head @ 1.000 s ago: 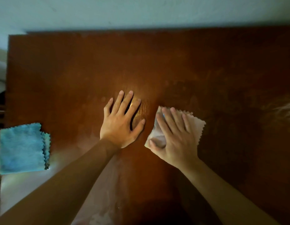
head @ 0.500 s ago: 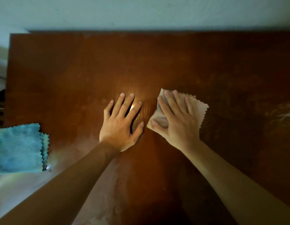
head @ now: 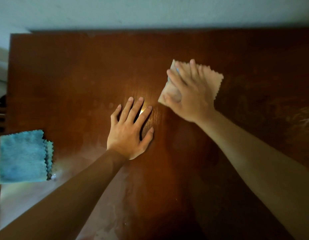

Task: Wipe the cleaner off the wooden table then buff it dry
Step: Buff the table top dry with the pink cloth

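Note:
A dark reddish wooden table (head: 81,70) fills the view, with pale smears of cleaner toward its near left and right parts. My right hand (head: 190,94) lies flat with spread fingers on a pale pink cloth (head: 212,80) with zigzag edges, pressing it on the table beyond the centre. My left hand (head: 131,132) rests flat on the bare wood at the centre, fingers spread, holding nothing.
A folded blue cloth (head: 22,156) lies at the table's left edge. A pale wall (head: 150,13) runs along the table's far edge. A bright glare spot shows on the wood by my left fingertips.
My right hand has slid the pink cloth away from me, toward the far side of the table. My left hand has stayed in place.

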The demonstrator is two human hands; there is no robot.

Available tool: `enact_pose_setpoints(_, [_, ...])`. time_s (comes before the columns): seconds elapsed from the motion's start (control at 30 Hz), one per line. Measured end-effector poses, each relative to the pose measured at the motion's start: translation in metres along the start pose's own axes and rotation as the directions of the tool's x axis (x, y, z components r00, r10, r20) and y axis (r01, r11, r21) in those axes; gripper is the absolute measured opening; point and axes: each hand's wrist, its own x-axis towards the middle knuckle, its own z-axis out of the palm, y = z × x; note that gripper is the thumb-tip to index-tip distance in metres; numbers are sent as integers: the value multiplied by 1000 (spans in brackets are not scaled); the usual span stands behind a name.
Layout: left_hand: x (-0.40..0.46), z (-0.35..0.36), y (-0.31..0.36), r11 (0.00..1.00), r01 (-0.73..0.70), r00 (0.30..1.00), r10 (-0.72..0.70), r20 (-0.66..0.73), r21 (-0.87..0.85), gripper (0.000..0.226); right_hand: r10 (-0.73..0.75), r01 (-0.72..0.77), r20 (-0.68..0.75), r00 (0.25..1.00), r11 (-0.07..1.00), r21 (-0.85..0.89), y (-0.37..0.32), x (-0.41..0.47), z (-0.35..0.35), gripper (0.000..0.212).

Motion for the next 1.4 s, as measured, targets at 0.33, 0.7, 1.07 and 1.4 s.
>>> enact_pose_setpoints(0.33, [0, -1, 1, 1000, 0, 1000, 0, 2, -5, 61, 68, -69, -40, 997, 997, -26, -9, 6, 1, 69])
enact_pose_setpoints(0.7, [0, -2, 1, 1000, 5, 999, -6, 31, 18, 70, 115, -115, -13, 993, 990, -80, 23, 54, -10, 72])
enact_pose_setpoints(1.07, [2, -5, 2, 999, 19, 996, -22, 85, 28, 71, 110, -111, -21, 994, 991, -79, 34, -3, -10, 70])
enact_pose_setpoints(1.4, [16, -1, 66, 997, 17, 996, -10, 89, -81, 63, 170, -169, 23, 985, 984, -56, 36, -40, -17, 74])
